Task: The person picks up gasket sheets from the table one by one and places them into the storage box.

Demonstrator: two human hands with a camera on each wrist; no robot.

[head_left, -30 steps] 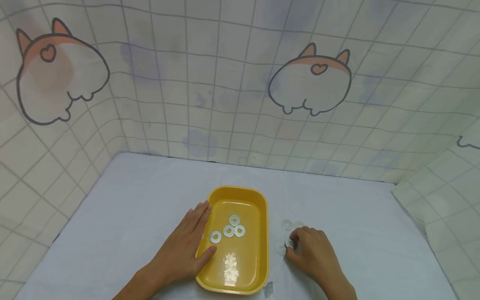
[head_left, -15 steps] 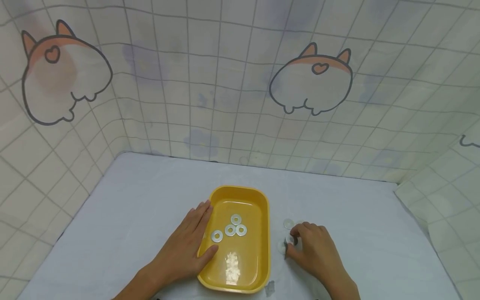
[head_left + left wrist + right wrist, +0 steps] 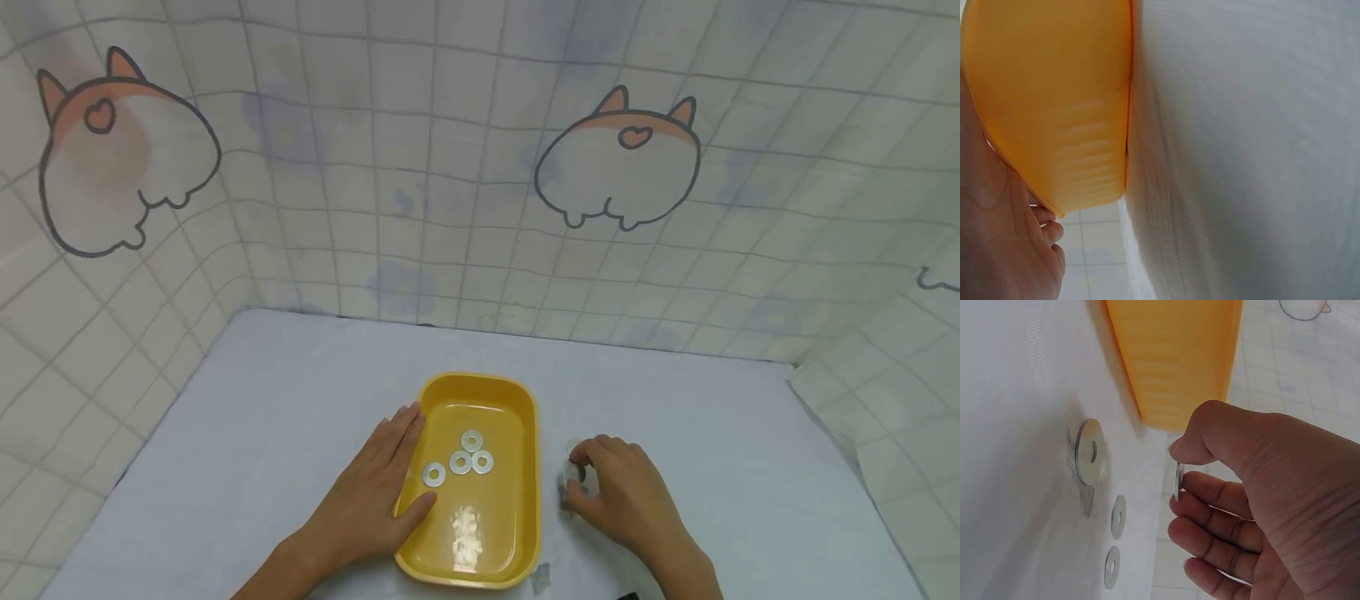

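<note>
A yellow tray (image 3: 529, 492) stands on the white cloth with several flat metal washers (image 3: 482, 462) lying inside it. My left hand (image 3: 367, 492) rests along the tray's left rim, its fingers stretched out and the thumb over the edge. In the left wrist view the palm lies against the tray's outer wall (image 3: 1054, 94). To the right of the tray, my right hand (image 3: 628, 496) pinches one washer (image 3: 1178, 481) between thumb and fingers, seen edge-on and off the cloth. Three more washers lie below it: a near one (image 3: 1089, 453) and two farther ones (image 3: 1119, 517).
A grey patch (image 3: 540, 578) marks the cloth by the tray's lower right corner. A small dark object (image 3: 628, 596) shows at the bottom edge near my right wrist. Grid-patterned curtain walls (image 3: 465, 208) with cartoon animals enclose the table at the back and sides.
My right hand has moved slightly up and left, lifting the pinched washer off the cloth. The left hand and the washers in the tray have stayed in place.
</note>
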